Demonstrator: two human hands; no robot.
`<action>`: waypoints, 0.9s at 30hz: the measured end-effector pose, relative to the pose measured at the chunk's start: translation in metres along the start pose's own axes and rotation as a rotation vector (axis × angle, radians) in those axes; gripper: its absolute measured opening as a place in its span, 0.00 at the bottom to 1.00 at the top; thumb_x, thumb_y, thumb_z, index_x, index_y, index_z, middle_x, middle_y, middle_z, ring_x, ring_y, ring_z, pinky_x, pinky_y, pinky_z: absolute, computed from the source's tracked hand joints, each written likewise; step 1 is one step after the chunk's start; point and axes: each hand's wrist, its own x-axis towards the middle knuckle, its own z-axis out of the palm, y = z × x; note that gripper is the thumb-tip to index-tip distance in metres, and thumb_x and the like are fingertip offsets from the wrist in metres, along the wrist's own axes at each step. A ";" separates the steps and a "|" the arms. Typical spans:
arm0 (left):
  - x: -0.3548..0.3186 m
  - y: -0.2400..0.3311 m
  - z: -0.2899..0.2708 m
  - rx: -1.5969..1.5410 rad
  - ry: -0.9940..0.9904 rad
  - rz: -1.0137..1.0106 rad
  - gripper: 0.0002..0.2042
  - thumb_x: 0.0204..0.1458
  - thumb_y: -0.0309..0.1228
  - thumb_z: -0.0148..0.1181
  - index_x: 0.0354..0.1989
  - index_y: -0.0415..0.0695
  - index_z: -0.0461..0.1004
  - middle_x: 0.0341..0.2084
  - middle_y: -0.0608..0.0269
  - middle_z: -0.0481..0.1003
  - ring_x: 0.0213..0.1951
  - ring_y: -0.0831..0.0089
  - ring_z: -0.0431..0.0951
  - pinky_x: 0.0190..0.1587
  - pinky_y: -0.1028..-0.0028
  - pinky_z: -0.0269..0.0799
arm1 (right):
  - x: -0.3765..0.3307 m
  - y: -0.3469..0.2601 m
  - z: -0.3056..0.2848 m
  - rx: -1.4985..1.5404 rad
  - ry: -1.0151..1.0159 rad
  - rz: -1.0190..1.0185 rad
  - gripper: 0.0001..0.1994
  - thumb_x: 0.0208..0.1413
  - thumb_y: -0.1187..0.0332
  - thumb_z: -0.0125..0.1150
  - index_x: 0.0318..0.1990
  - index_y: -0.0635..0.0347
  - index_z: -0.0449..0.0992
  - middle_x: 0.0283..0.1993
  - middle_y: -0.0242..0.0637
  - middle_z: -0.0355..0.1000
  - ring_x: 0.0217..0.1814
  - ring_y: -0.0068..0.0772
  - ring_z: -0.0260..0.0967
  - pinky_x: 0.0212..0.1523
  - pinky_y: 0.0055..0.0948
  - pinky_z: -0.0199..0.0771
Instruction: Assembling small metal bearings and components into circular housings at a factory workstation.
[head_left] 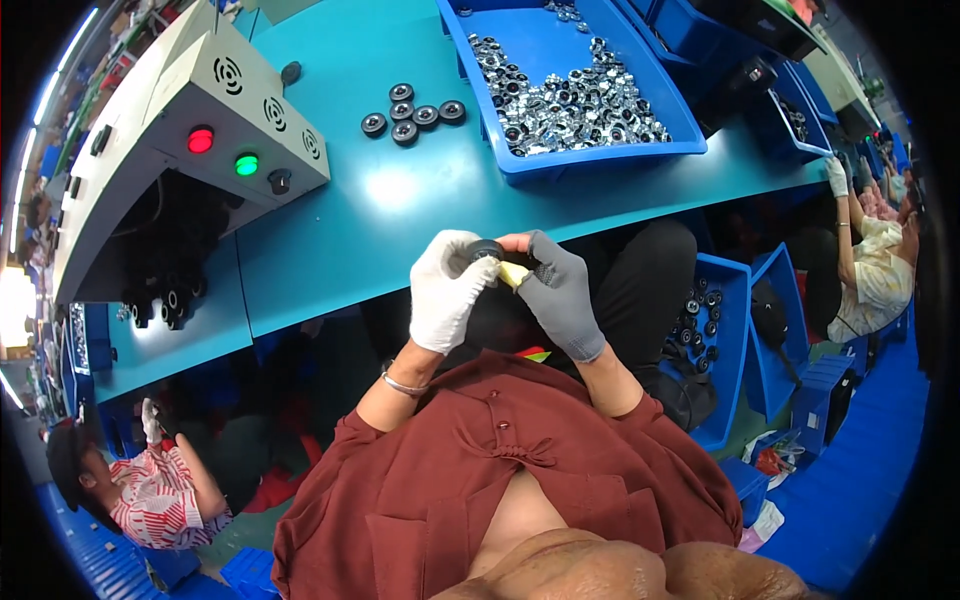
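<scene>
1. Held a black wheel (485, 249) above the lap, just off the near edge of the bench (350, 215), clamped between thumb and fingers of the white-gloved left hand (449, 290).
2. Reached to the wheel's right side with a bare fingertip of the grey-gloved right hand (562, 295); could not tell a firm grip from light contact.
3. Saw a pale yellow piece (513, 274) by the right thumb; could not make out its kind.
4. Judged work on this one wheel to be under way, not finished.
5. Counted five loose wheels (425, 117) grouped on the bench; could not tell finished from waiting.
6. Found dark round pieces (700, 310) in a blue bin (736, 345) by the right knee, and many shiny metal parts (560, 110) in a blue tray (610, 160) on the bench; judged plenty left, if part of the same work.
7. Noted a machine (225, 115) at left, lamps lit, well apart from both hands.
</scene>
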 end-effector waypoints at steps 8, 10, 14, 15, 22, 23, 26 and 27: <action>-0.001 -0.007 0.017 0.256 0.147 0.327 0.07 0.54 0.17 0.64 0.39 0.37 0.73 0.31 0.65 0.73 0.34 0.80 0.75 0.39 0.78 0.73 | -0.008 0.012 0.008 -0.025 0.080 -0.024 0.12 0.57 0.83 0.56 0.48 0.68 0.78 0.42 0.35 0.79 0.42 0.18 0.73 0.45 0.21 0.74; 0.003 -0.002 0.018 0.166 0.138 0.279 0.06 0.55 0.17 0.63 0.39 0.37 0.74 0.31 0.65 0.73 0.34 0.80 0.75 0.39 0.77 0.73 | -0.009 0.013 0.012 0.015 0.101 -0.006 0.12 0.58 0.81 0.57 0.48 0.69 0.78 0.42 0.33 0.78 0.43 0.17 0.72 0.45 0.20 0.73; 0.000 -0.001 0.008 0.045 0.061 0.109 0.08 0.55 0.16 0.63 0.41 0.37 0.74 0.34 0.66 0.75 0.36 0.79 0.76 0.41 0.77 0.74 | -0.008 0.010 0.004 0.075 0.029 0.094 0.12 0.61 0.78 0.56 0.50 0.69 0.78 0.44 0.31 0.78 0.44 0.17 0.71 0.48 0.19 0.71; 0.000 -0.001 0.009 0.025 0.041 0.107 0.09 0.55 0.16 0.62 0.43 0.37 0.74 0.35 0.67 0.76 0.37 0.80 0.77 0.42 0.78 0.74 | -0.008 0.010 -0.001 0.123 0.013 0.091 0.12 0.61 0.77 0.56 0.50 0.69 0.78 0.44 0.31 0.78 0.45 0.17 0.71 0.48 0.19 0.71; -0.001 -0.007 0.005 -0.099 -0.021 -0.058 0.13 0.55 0.19 0.64 0.49 0.36 0.74 0.40 0.65 0.77 0.42 0.79 0.77 0.46 0.78 0.74 | 0.000 0.014 -0.003 0.157 0.020 0.059 0.12 0.62 0.77 0.55 0.51 0.69 0.78 0.46 0.31 0.76 0.48 0.18 0.70 0.51 0.20 0.69; -0.002 -0.012 0.006 -0.157 0.003 -0.054 0.14 0.55 0.20 0.64 0.50 0.36 0.74 0.40 0.65 0.77 0.42 0.79 0.77 0.46 0.78 0.74 | 0.000 0.015 -0.003 0.156 0.018 0.077 0.12 0.62 0.77 0.55 0.52 0.68 0.77 0.46 0.31 0.76 0.49 0.19 0.70 0.52 0.21 0.69; -0.004 -0.007 0.009 -0.105 0.050 -0.015 0.13 0.55 0.21 0.65 0.49 0.36 0.75 0.40 0.65 0.77 0.39 0.79 0.77 0.45 0.78 0.75 | 0.003 0.008 -0.006 -0.005 -0.010 -0.027 0.13 0.61 0.78 0.55 0.52 0.67 0.78 0.47 0.32 0.75 0.50 0.20 0.70 0.53 0.20 0.68; -0.003 -0.004 0.007 -0.011 0.020 -0.005 0.12 0.55 0.21 0.65 0.48 0.36 0.75 0.39 0.65 0.78 0.38 0.79 0.77 0.44 0.77 0.75 | 0.004 0.007 -0.007 0.027 0.020 -0.064 0.13 0.61 0.78 0.55 0.52 0.66 0.78 0.47 0.32 0.74 0.50 0.21 0.69 0.53 0.21 0.68</action>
